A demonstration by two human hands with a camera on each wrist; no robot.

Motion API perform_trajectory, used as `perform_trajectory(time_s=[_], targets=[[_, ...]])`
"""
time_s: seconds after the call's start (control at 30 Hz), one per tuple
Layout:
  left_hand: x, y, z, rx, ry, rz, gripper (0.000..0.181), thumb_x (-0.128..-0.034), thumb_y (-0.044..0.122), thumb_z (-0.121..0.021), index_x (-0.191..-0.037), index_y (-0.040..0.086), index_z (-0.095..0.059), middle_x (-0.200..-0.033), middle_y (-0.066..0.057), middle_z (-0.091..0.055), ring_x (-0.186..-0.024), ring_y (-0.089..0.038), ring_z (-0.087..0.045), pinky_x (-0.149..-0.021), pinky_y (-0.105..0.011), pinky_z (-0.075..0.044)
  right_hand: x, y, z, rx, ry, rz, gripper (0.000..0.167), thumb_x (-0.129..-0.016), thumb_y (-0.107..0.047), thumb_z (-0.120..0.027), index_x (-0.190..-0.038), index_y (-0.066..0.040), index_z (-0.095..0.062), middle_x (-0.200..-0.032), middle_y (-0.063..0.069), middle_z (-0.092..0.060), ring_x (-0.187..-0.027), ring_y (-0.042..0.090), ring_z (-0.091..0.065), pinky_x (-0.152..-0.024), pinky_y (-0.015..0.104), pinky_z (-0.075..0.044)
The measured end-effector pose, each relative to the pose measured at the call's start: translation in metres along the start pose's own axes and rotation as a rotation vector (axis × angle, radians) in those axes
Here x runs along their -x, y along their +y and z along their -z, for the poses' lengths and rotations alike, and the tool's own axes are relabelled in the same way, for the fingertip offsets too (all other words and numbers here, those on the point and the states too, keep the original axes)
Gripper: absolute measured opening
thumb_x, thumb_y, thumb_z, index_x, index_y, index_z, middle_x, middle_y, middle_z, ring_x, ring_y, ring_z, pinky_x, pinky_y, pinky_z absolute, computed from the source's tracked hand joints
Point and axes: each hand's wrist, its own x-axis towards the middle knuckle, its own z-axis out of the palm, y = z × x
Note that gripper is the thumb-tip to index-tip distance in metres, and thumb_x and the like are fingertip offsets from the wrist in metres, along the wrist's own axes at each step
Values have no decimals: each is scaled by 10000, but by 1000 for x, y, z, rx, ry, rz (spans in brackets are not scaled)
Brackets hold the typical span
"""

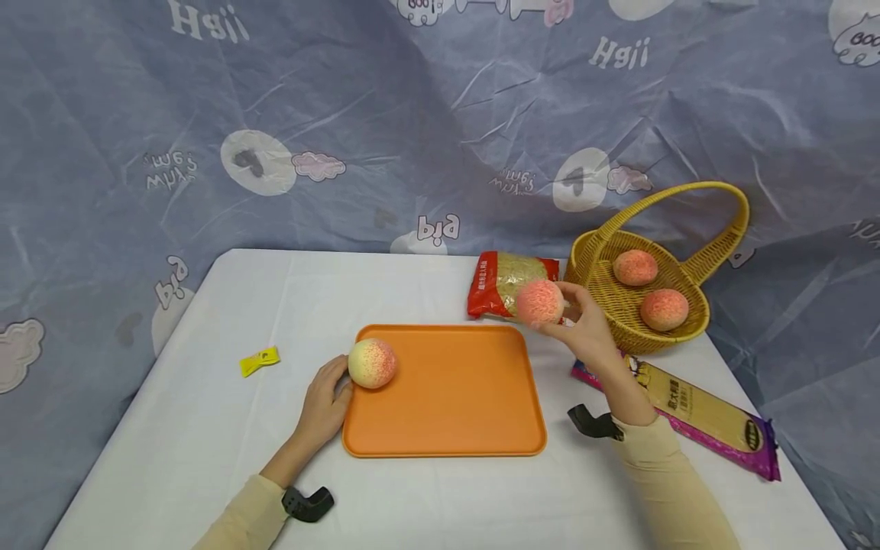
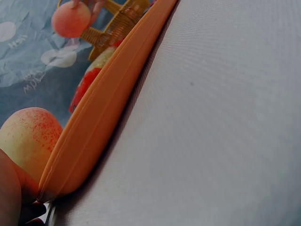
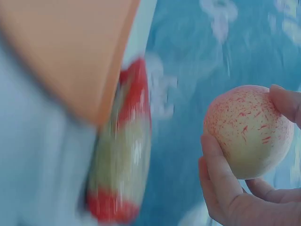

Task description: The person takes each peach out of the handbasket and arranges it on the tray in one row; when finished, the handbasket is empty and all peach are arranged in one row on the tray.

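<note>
In the head view my right hand (image 1: 587, 328) holds a pink peach (image 1: 539, 302) up between thumb and fingers, above the table by the tray's far right corner. The right wrist view shows this peach's paler side with red flecks. My left hand (image 1: 326, 401) grips the left rim of an orange tray (image 1: 447, 397), its fingers partly hidden. A yellow-and-red peach (image 1: 373, 363) sits inside the tray near that hand. Two more peaches, one farther back (image 1: 635, 267) and one nearer (image 1: 664, 309), lie in a yellow wicker basket (image 1: 619, 325) with a tall handle.
A red-and-clear food packet (image 1: 512, 276) lies behind the tray, left of the basket. A long purple-and-gold packet (image 1: 701, 405) is on the right side of the white table (image 1: 206, 435). Left of the tray lies a small yellow wrapped piece (image 1: 260, 360). A patterned cloth hangs behind.
</note>
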Motion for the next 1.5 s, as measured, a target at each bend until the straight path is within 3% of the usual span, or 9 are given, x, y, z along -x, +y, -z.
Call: perform_trajectory(time_s=[0.1,0.2,0.4,0.67,1.13,1.5], targets=[[0,1,-1,-1,-8,9,443,-944,34,-529,-1373,-71,-496,-1443,-257,-473,-1387,-413,-382,-1146,-614,-266,0,-6,-27,-60,-83,-3,747,-797,6,-742,-1440,-2,-360,-1387,212,-427,-1182,295,-557,-812,146,-521],[0,0,-1,-2,-18,17,452,-952,43,-524,-1388,-67,-481,-1455,-255,-461,-1397,-411,-368,-1153,-611,-254,0,-9,-52,-108,-144,-10,743,-766,19,-756,-1416,-17,-397,-1361,211,-457,-1221,370,-539,-852,190,-520],[0,1,0,-3,-28,31,464,-957,49,-520,-1403,-64,-464,-1467,-254,-446,-1406,-408,-354,-1154,-618,-245,1,-17,-92,-177,-249,-34,726,-742,17,-776,-1380,-37,-434,-1366,192,-463,-1203,352,-557,-870,256,-541],[0,2,1,-7,-14,18,456,-944,32,-527,-1388,-64,-484,-1452,-252,-465,-1395,-406,-372,-1155,-599,-264,3,-11,-127,-186,-365,-81,694,-763,0,-761,-1371,-10,-428,-1389,190,-457,-1193,350,-580,-911,348,-558],[0,1,1,-2,-1,-7,447,-935,26,-540,-1370,-70,-501,-1435,-258,-482,-1381,-408,-393,-1143,-599,-286,2,2,-152,-226,-369,-145,711,-724,4,-778,-1361,-7,-461,-1348,178,-523,-1158,298,-578,-889,318,-538],[0,1,0,-8,5,-5,450,-930,26,-543,-1369,-66,-505,-1434,-256,-484,-1377,-410,-397,-1145,-594,-289,6,8,-162,-160,-378,-151,677,-701,-32,-830,-1294,11,-508,-1265,174,-561,-1133,279,-556,-942,346,-531]])
